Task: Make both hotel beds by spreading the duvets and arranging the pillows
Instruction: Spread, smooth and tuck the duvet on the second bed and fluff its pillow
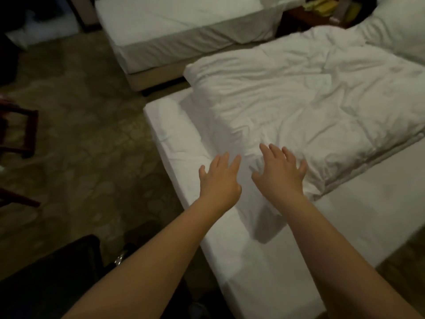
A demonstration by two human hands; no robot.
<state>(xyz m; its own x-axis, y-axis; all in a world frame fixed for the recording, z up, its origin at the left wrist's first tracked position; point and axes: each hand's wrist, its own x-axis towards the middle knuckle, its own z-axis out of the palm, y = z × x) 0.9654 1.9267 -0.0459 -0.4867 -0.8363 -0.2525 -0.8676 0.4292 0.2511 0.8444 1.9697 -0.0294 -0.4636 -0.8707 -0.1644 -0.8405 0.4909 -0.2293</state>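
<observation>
Head view: left hand [219, 180] and right hand [281, 172] outstretched, fingers spread.

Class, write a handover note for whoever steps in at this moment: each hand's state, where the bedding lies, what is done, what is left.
Both open, fingers spread: left hand at the duvet edge, right hand over its near corner. The duvet lies wrinkled and askew on the near bed, sheet bare at the foot; a pillow at the head. The far bed shows no spread duvet. Done: nothing finished. Left: spread duvet, set pillows, make far bed.
</observation>
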